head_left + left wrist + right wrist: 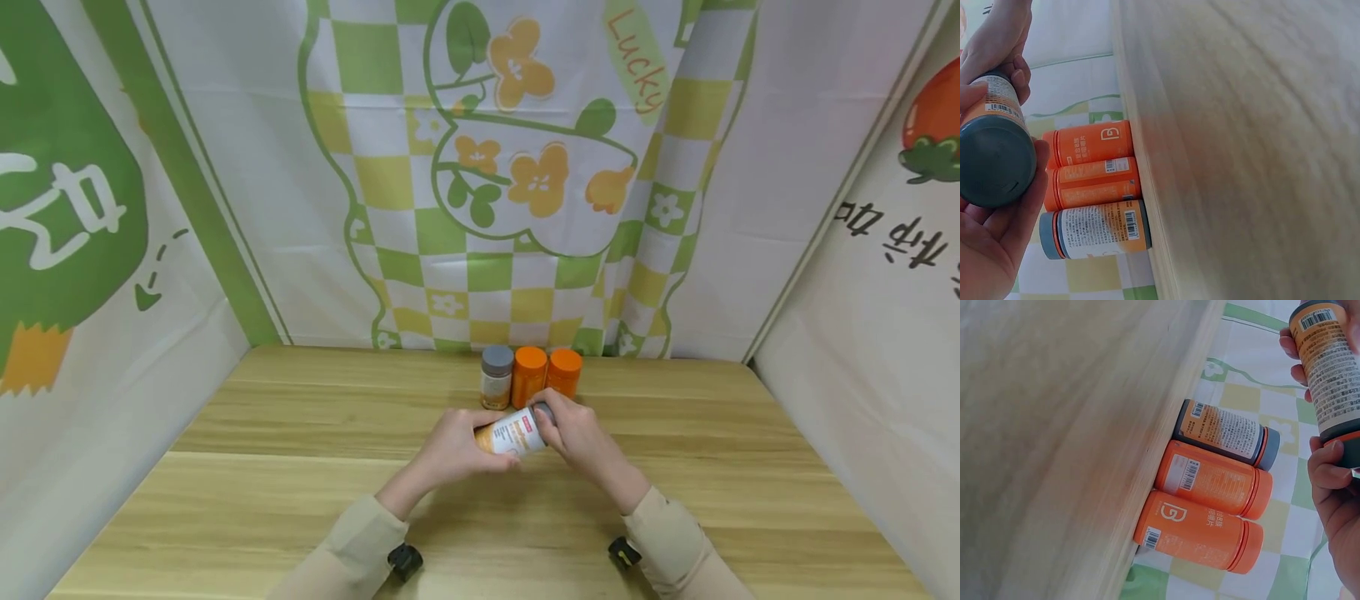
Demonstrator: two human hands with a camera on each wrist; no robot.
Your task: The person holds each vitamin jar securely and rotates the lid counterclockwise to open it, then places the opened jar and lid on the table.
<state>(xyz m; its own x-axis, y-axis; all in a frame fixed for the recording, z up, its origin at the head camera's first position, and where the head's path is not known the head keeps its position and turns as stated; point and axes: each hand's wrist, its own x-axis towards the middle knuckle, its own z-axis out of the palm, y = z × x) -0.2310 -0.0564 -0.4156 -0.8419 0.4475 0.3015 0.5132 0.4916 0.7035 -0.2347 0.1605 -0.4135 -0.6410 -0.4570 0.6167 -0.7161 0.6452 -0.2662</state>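
Note:
A supplement bottle (513, 435) with a white and orange label and a grey cap (545, 413) is held tilted above the table. My left hand (459, 448) grips its body near the base. The fingers and thumb of my right hand (587, 435) are curled round the cap. In the left wrist view the dark bottle base (994, 165) faces the camera. From the right wrist, the bottle's printed back label (1333, 384) shows, with an orange ring beside the cap.
Behind the hands stand a grey-capped bottle (496, 379) and two orange bottles, one in the middle (529, 379) and one on the right (564, 375), side by side. They stand near the back edge of the wooden table (300, 475), before a patterned curtain (525, 283).

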